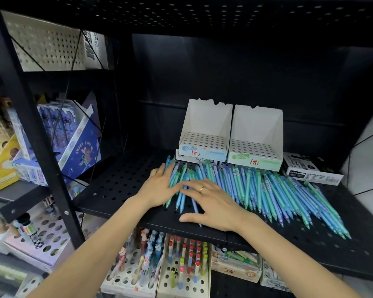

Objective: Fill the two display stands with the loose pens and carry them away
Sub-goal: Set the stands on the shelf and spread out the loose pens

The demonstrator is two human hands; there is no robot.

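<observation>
Both forearms reach up from the bottom of the frame. The right hand lies flat, fingers spread, on the left end of the loose pens at centre; the left hand lies open beside it, fingertips on the leftmost pens. Just above, two display stands sit side by side on the black shelf.
</observation>
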